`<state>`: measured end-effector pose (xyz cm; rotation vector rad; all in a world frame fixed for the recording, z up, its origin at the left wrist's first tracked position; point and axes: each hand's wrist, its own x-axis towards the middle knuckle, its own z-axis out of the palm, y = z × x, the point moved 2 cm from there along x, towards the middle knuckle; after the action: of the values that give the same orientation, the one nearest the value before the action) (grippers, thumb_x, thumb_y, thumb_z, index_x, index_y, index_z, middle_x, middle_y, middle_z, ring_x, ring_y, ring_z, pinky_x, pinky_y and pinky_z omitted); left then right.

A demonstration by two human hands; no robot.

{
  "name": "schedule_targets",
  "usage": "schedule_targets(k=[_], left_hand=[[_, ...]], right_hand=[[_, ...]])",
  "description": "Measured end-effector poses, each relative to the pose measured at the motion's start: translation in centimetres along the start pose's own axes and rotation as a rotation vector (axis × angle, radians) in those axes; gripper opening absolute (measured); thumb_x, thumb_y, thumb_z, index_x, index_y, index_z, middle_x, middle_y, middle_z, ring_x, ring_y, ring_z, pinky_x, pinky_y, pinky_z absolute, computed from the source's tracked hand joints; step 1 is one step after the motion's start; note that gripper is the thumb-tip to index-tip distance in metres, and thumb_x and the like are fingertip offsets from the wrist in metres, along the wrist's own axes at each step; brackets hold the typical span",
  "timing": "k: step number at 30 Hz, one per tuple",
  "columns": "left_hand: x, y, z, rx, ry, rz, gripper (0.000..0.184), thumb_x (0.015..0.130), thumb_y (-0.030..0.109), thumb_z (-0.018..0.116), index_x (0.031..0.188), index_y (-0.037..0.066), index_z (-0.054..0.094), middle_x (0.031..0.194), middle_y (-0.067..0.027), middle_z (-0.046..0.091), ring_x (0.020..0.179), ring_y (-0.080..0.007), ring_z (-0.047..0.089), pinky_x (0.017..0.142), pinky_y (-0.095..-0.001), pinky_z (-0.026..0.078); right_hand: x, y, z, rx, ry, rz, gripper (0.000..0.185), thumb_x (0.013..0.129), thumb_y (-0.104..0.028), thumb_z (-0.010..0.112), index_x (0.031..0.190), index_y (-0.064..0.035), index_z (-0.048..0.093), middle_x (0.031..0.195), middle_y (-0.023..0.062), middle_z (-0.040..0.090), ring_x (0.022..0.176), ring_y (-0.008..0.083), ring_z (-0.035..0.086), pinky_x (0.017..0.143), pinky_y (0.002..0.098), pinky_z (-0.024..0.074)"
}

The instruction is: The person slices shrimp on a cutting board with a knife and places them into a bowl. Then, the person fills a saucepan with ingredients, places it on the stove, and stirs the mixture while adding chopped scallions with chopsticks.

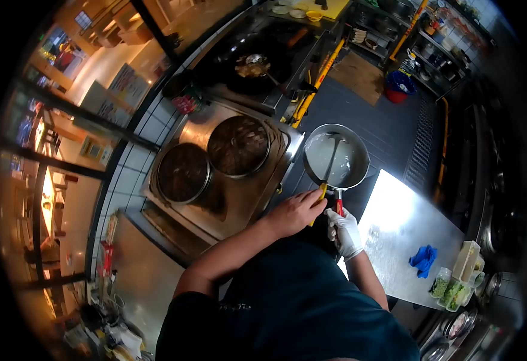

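A metal saucepan (364, 162) with white liquid (320, 154) inside hangs over the gap in front of me. My right hand (347, 234), in a white glove, is closed around its red handle (339, 206). My bare left hand (298, 213) grips a yellow-handled stirring utensil (321, 194). Its grey shaft reaches into the pan, and the shape of its tip is unclear. Both hands are close together at the pan's near side.
On the left stove stand two round covered pots (184, 173). Behind it, a wok (245, 54) holds a ladle (256, 61). At right, a steel table (389, 265) carries a blue cloth (423, 260) and containers of greens (454, 295). A red bucket (397, 95) stands on the floor.
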<state>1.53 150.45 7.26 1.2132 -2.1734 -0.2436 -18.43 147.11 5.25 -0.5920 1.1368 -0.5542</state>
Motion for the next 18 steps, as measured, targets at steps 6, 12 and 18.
schedule_targets(k=[6,12,18], left_hand=[[9.4,-10.9,0.9,0.042,0.187,-0.164,0.045,0.092,-0.002,0.053,0.137,-0.007,0.058,0.141,-0.0284,0.054,0.13,-0.043,0.056,0.111,-0.0487,0.046],[17.1,-33.9,6.7,0.038,0.737,-1.109,0.077,0.092,0.023,0.074,0.151,-0.01,0.036,0.147,-0.0352,0.048,0.139,-0.0475,0.047,0.117,-0.0464,0.038],[23.3,-43.2,7.1,-0.293,0.766,-1.582,0.077,0.089,0.024,0.073,0.152,-0.004,0.038,0.113,-0.0305,0.071,0.106,-0.0457,0.069,0.092,-0.05,0.055]], right_hand=[[9.1,-8.7,-3.8,0.007,0.091,-0.032,0.011,0.102,-0.014,0.067,0.103,-0.0069,0.059,0.065,-0.0026,0.052,0.042,0.0063,0.044,0.038,0.0207,0.036],[19.4,-19.2,-10.2,-0.063,0.086,-0.078,0.014,0.1,-0.018,0.068,0.102,-0.0097,0.057,0.064,-0.0015,0.052,0.043,0.0084,0.045,0.04,0.0231,0.0372],[28.3,-30.2,-16.0,-0.167,0.056,-0.118,0.011,0.1,-0.014,0.066,0.1,-0.0081,0.057,0.06,-0.0021,0.048,0.041,0.0086,0.042,0.038,0.0248,0.0347]])
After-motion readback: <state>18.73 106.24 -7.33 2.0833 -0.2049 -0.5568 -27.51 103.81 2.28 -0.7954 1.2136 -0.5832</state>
